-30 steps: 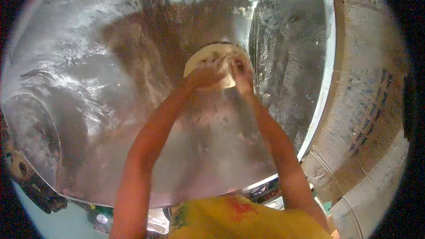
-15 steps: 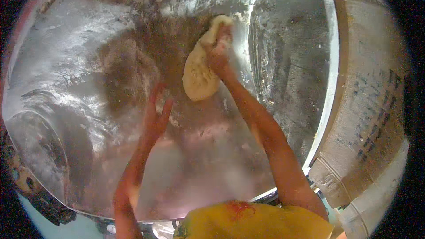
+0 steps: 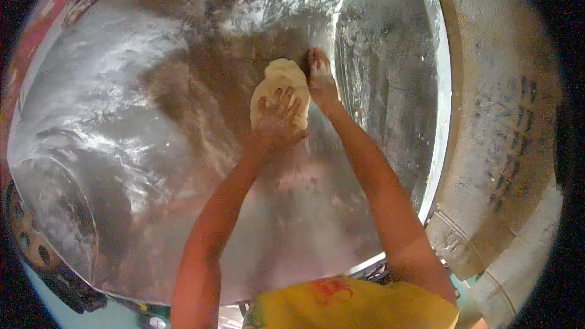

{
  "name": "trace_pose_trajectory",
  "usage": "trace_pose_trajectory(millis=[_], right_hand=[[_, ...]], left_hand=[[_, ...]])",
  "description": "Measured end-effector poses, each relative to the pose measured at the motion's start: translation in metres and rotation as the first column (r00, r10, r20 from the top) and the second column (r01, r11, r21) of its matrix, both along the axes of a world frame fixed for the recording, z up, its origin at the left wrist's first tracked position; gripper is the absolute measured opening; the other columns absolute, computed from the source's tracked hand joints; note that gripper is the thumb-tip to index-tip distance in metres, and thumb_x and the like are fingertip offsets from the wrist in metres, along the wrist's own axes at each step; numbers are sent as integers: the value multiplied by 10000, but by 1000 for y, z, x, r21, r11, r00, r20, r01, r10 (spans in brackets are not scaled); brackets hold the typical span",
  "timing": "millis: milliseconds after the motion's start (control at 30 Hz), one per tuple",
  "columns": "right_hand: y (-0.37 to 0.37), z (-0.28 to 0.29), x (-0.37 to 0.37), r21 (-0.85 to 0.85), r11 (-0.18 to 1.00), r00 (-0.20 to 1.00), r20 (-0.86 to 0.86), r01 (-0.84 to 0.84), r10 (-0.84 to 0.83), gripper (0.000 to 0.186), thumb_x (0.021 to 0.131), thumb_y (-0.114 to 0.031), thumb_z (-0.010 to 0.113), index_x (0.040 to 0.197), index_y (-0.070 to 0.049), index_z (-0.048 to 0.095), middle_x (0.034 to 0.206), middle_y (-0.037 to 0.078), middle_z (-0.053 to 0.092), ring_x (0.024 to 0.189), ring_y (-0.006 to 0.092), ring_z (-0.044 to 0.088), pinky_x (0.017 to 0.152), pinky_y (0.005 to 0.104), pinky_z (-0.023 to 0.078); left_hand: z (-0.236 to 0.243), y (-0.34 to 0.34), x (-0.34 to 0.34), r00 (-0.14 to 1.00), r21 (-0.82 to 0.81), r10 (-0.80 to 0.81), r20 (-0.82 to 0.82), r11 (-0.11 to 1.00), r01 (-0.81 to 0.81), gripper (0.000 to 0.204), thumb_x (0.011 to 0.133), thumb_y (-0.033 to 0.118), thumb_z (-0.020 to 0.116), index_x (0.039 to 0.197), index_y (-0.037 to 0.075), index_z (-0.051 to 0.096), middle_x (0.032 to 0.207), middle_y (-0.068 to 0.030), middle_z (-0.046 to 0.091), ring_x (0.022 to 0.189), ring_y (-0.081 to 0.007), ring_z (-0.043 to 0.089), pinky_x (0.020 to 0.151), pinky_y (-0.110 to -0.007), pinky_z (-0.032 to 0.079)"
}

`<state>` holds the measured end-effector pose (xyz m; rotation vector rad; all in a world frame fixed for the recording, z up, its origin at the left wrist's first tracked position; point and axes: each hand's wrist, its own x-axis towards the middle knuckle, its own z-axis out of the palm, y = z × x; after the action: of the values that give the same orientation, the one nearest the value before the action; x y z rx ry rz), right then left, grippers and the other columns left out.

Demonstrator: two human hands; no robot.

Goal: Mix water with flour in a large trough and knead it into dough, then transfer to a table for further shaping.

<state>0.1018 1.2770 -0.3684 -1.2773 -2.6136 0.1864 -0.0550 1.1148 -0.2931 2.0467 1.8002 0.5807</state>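
A pale, oval lump of dough (image 3: 285,76) lies on a shiny metal work surface (image 3: 183,231) streaked with flour. Pressed onto the dough's near half is my left hand (image 3: 279,116), palm down with its fingers spread. My right hand (image 3: 323,82) rests just right of the dough, its fingers stretched out and pointing away from me. It holds nothing, and its edge comes close to the dough's right side; whether they touch I cannot tell.
On the right, a raised pale rim (image 3: 443,109) edges the metal surface. Beyond it stands a large light-coloured sack (image 3: 487,85) with dark markings. Flour patches (image 3: 116,103) whiten the left side. A dark object with round holes (image 3: 33,247) sits at the lower left.
My right hand has let go of the dough's far end and moved nearer, to its right. My left hand has come up and right onto the dough, which is now shorter and folded.
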Motion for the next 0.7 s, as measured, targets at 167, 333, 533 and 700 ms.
trace_pose_trajectory(millis=[167,333,533,700], right_hand=[[8,45,-33,-543,832,975,-99,114,-198,375,930,-190,568,1260,-20,621,1303,209,621,1195,357,599,975,430,496],[-12,30,-39,-681,708,951,-55,188,-305,400,938,-366,631,1179,-51,685,1193,199,681,1121,344,640,935,407,511],[-202,46,82,-967,55,687,-216,-248,-694,480,975,-425,593,1313,-86,627,1327,128,621,1212,360,581,1038,456,452],[-182,86,26,-760,640,937,296,114,184,569,935,-429,592,1454,-216,497,1449,77,531,1353,338,474,1166,502,321]], left_hand=[[26,16,-35,996,-498,-77,51,862,93,780,910,598,557,1507,115,420,1603,-152,352,1477,-344,333,1174,-605,240],[35,25,-27,947,-448,178,267,893,-41,838,884,636,579,1499,89,421,1552,-201,408,1403,-413,424,1118,-618,333],[36,-121,8,957,-367,-6,291,923,118,779,867,645,608,1436,120,515,1481,-217,488,1370,-515,402,1104,-663,324],[7,-115,1,980,-511,-130,148,839,188,570,925,522,593,1375,173,586,1432,-189,526,1336,-474,437,1135,-710,227]])
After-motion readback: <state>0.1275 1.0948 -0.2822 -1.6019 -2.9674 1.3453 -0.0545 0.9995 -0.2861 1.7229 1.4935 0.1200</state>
